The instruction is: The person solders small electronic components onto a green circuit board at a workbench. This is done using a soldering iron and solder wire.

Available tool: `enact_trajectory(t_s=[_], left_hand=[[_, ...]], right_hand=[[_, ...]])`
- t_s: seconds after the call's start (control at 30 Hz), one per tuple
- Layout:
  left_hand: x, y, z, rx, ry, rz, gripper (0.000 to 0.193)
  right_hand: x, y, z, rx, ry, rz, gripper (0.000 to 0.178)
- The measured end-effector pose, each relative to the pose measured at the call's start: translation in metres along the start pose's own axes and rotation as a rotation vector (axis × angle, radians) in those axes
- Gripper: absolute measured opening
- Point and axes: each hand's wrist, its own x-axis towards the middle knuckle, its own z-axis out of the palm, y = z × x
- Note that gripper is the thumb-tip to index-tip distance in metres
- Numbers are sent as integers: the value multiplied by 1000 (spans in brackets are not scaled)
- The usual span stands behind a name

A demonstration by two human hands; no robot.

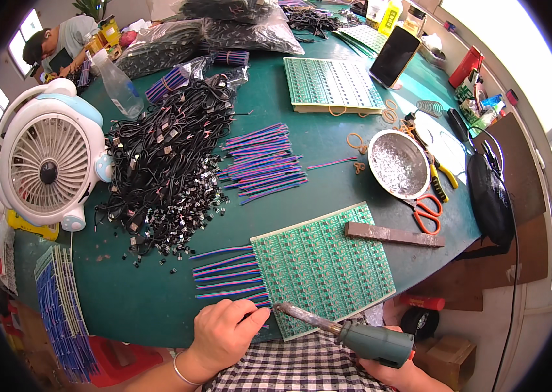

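Observation:
My left hand (227, 330) is closed at the left edge of a green circuit board panel (318, 268), thumb and forefinger pinching a short ribbon wire whose length is mostly hidden by the fingers. My right hand (390, 374) grips the green-bodied soldering iron (377, 343) from below. Its metal tip touches or hovers just over the panel's edge beside my left fingertips; I cannot tell which. Several blue, pink and black ribbon wires (227, 268) stick out leftward from that edge. A brown bar (393, 234) lies across the panel's upper right part.
Loose ribbon wires (263, 160) lie beyond the panel, beside a heap of black cables (165, 150). A fan (47, 170) stands left. Right are a metal bowl (399, 163), scissors (427, 212), pliers (442, 173) and a phone (395, 57). Another person (70, 42) sits far left.

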Motion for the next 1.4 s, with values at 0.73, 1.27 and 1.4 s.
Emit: enact_trajectory(t_s=[0.73, 1.27, 1.4], left_hand=[[0, 1, 1, 5, -8, 2, 34], [2, 4, -1, 52, -12, 27, 23], [0, 3, -1, 58, -15, 26, 24]], right_hand=[[0, 6, 3, 12, 46, -132, 22], [1, 3, 2, 20, 48, -140, 21], [2, 4, -1, 112, 13, -105, 25]])
